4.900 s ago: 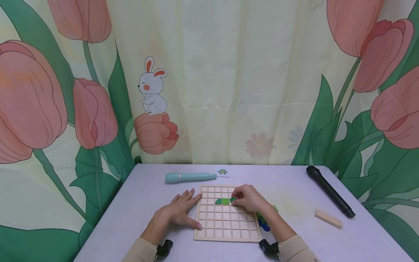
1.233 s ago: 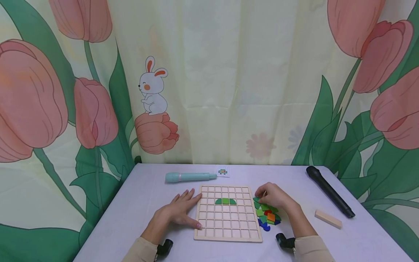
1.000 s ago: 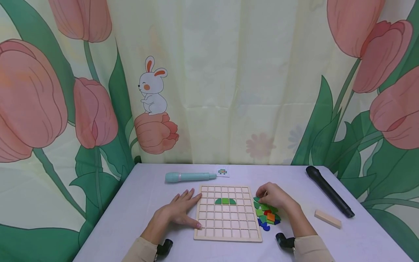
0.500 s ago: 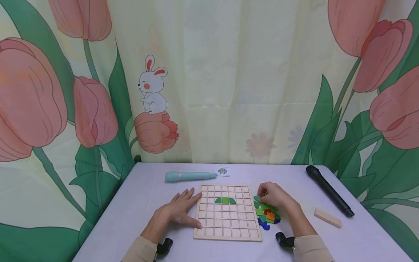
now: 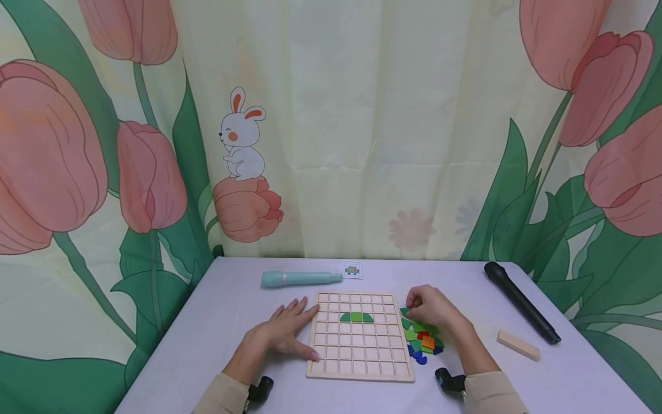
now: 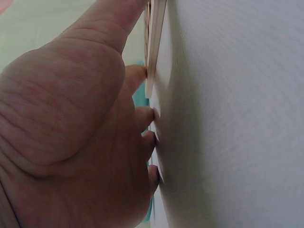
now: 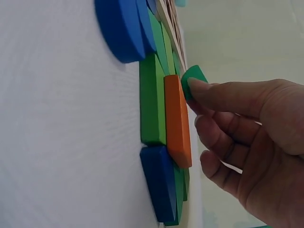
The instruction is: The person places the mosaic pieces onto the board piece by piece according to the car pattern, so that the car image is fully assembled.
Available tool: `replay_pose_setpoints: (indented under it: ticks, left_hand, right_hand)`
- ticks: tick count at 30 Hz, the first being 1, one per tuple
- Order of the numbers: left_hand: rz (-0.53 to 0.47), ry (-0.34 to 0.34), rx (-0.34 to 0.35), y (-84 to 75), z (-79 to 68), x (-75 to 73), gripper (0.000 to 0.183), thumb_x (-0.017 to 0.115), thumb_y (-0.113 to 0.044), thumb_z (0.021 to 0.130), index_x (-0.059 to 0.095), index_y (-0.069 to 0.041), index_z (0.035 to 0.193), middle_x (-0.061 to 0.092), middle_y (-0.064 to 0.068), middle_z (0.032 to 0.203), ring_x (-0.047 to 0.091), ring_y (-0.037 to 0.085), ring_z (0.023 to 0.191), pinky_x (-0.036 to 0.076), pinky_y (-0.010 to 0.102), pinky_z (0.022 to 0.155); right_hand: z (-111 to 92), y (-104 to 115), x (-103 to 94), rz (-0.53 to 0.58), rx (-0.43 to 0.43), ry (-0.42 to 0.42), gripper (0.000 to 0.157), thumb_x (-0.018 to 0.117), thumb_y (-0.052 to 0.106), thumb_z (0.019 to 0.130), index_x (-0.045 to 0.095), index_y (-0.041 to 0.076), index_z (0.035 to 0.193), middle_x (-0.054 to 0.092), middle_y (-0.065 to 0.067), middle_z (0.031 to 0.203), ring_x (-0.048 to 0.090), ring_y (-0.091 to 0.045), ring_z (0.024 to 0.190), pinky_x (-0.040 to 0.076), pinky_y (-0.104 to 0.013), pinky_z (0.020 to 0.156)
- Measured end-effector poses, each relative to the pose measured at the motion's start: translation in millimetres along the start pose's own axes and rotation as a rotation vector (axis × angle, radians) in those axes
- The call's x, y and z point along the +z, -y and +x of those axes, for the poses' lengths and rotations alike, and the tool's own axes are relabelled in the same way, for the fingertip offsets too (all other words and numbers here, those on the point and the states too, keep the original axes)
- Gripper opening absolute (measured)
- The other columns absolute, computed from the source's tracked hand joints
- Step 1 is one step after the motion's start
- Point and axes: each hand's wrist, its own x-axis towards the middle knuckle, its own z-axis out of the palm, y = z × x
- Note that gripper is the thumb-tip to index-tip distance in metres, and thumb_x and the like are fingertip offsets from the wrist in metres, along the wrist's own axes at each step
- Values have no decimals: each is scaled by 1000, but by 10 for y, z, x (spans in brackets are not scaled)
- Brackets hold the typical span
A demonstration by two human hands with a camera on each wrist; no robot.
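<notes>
A wooden grid board (image 5: 359,351) lies flat on the table. One of its rows holds a light green square (image 5: 356,317) between two dark green curved pieces (image 5: 345,317). My left hand (image 5: 281,332) rests fingers spread at the board's left side, thumb and index finger touching its edge. To the right of the board my right hand (image 5: 431,305) pinches a dark green block (image 7: 194,78) between thumb and fingertips. Under and before that hand is a pile of small wooden blocks, among them an orange block (image 7: 176,121), a light green block (image 7: 152,102) and a blue block (image 7: 118,28).
Behind the board lie a teal pen-like tube (image 5: 300,279) and a small card (image 5: 352,269) with a turtle-like pattern. A black cylinder (image 5: 522,303) and a plain wooden strip (image 5: 518,345) lie on the right. A tulip-print curtain (image 5: 331,144) hangs behind the table.
My right hand has gone from the board, where it was setting the right-hand curved piece, to the pile, and now pinches another green block. My left hand has stayed in place.
</notes>
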Motion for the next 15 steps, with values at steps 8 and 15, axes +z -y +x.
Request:
replay_pose_setpoints:
  ticks: [8, 15]
  left_hand:
    - [5, 3, -3, 7, 10, 12, 120, 79, -79, 69, 29, -28, 166, 16, 13, 175, 10, 35, 163, 11, 63, 130]
    - [10, 2, 14, 17, 6, 21, 120, 79, -79, 70, 28, -27, 166, 15, 14, 175, 10, 36, 163, 12, 63, 130]
  right_hand:
    - [12, 61, -3, 19, -87, -10, 15, 80, 2, 88, 69, 10, 92, 65, -4, 84, 59, -20, 83, 54, -29, 75]
    - [17, 136, -10, 93, -136, -2, 14, 80, 6, 90, 69, 11, 97, 66, -5, 91, 60, -20, 87, 57, -28, 80]
